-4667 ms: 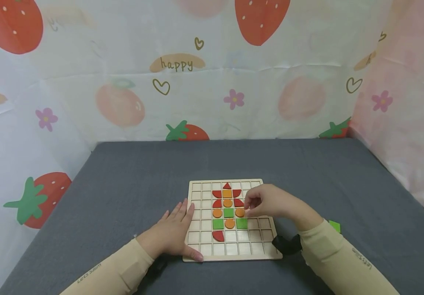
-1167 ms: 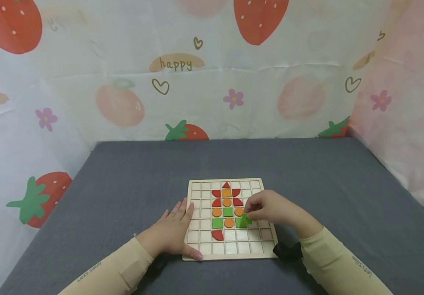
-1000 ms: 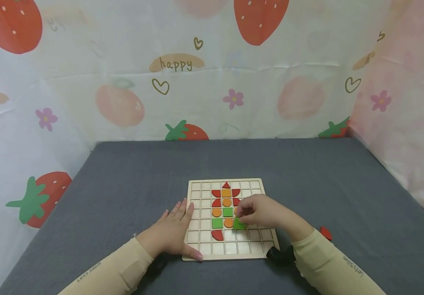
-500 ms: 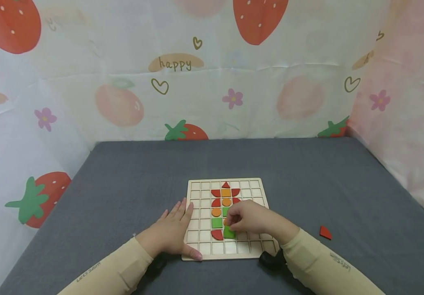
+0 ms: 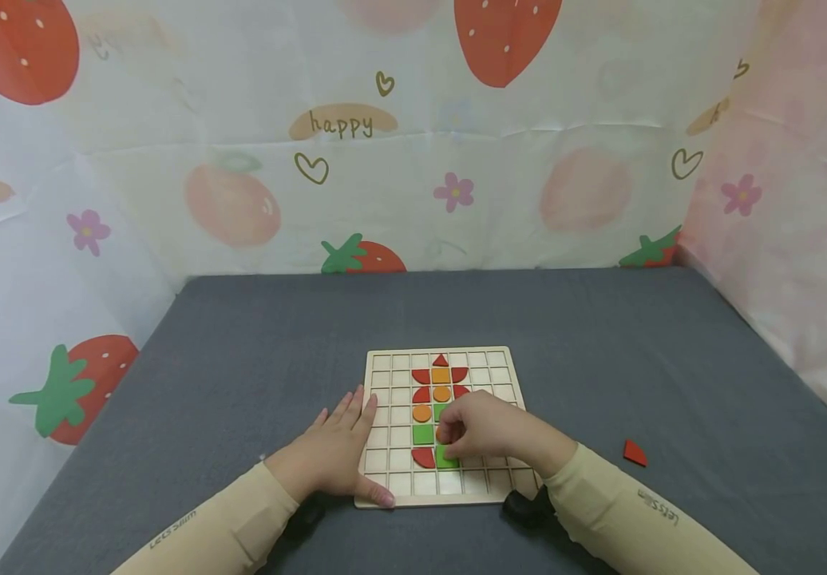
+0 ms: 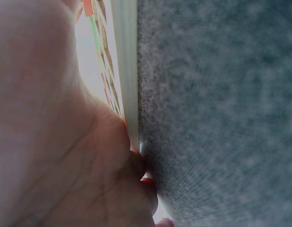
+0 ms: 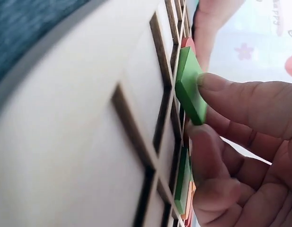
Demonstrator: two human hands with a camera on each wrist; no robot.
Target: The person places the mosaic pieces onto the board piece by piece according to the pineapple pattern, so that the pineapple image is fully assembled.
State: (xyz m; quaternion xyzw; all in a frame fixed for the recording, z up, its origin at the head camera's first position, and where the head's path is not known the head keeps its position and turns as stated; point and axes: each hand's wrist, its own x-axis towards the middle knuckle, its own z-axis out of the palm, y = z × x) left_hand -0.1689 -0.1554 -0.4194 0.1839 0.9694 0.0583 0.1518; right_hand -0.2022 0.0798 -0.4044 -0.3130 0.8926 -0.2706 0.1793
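Note:
A wooden grid board (image 5: 496, 483) lies on the grey cloth with red, orange and green tiles set in its cells. My right hand (image 5: 494, 430) pinches a green square tile (image 5: 445, 458) over the cell right of a red quarter-circle tile (image 5: 424, 458). In the right wrist view, the thumb lies against the green tile (image 7: 190, 85), which tilts at the grid ridges; another finger touches its edge. Some orange and green tiles are partly hidden behind this hand. My left hand (image 5: 334, 451) rests with fingers spread along the board's left edge, thumb on its near corner.
A loose red quarter-circle tile (image 5: 635, 454) lies on the cloth right of the board. A black strap (image 5: 526, 509) sits under the right wrist. Printed fabric (image 5: 500, 208) walls the table at the back and sides.
My right hand picked up the green square tile from the cloth and carried it left and nearer over the board. The loose red tile came into view. My left hand stayed put.

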